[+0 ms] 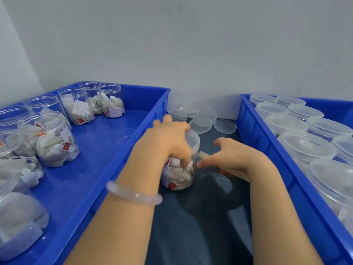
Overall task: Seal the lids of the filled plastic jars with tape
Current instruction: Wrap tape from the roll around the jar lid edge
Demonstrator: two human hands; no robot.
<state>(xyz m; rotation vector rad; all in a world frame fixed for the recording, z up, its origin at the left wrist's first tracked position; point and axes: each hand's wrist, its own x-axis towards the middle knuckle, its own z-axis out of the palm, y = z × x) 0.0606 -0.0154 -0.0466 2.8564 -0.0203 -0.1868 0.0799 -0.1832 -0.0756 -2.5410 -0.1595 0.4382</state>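
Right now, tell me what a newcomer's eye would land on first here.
The capped jar of white sachets at the centre, gripped from above by the left hand, with the right hand poised beside it. Either side sit bright blue crates: the left crate holds open filled jars, the right crate lidded jars.
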